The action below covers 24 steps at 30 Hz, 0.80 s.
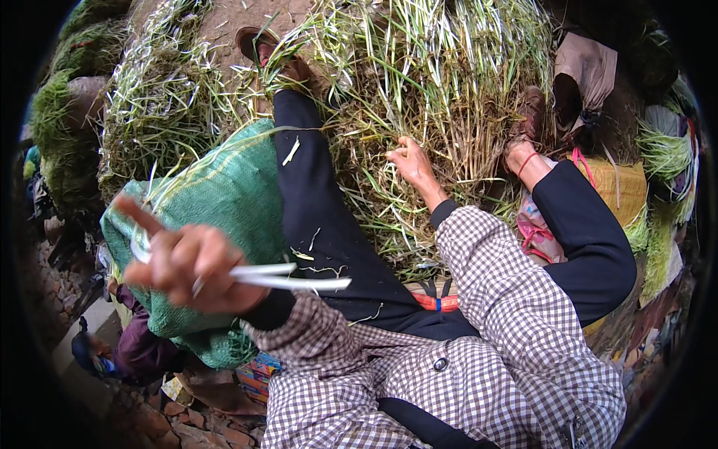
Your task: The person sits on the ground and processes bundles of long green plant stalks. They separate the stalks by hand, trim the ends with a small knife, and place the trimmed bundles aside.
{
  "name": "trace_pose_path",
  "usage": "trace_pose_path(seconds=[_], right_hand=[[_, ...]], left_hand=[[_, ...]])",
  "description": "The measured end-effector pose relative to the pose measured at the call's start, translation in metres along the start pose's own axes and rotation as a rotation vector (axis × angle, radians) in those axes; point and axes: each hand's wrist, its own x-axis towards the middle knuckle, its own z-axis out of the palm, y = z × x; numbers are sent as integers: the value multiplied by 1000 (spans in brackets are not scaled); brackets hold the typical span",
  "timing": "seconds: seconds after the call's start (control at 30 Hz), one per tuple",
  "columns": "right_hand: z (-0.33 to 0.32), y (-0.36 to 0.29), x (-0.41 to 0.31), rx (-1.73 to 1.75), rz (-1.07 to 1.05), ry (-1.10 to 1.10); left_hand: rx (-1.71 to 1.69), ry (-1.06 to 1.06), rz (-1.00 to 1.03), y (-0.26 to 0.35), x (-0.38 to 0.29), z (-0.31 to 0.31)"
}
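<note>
My left hand (193,264) is raised at the left over a green woven sack (224,202), closed on a few stalks. Their white ends (303,280) stick out to the right, and long pale green leaves trail behind over the sack. Between my spread legs, my right hand (414,163) reaches over a heap of green stalks with brown, dry-looking roots (449,112). Its fingers are partly bent and apart, with nothing plainly held. Small plant scraps lie on my dark trouser leg.
More heaped greens (162,112) lie at the upper left, beyond the sack. A person in a dark purple top (146,342) is at the lower left, near broken bricks (224,435). A yellow woven sack (614,188) and a pink bag (538,230) stand by my bent right leg.
</note>
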Motion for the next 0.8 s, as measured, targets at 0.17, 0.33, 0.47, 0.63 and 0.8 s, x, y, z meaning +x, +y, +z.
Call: trace_pose_path(seconds=[0.17,0.33,0.47,0.63,0.8], right_hand=[[3,23,4,231,94,7],[-3,30,-26,51,-89,6],[-19,22,-14,147,-1,56],[-13,29,-4,63,25,-88],[-13,43,-86,130,-92,-267]], left_hand=[[485,331,-428,-88,6,-86],[651,752,-573,-125,3,-158],[619,748,-608,-131,-12,-164],[787,792,-669,-139,-26,-179],[1023,947,-746,-130,-45,-204]])
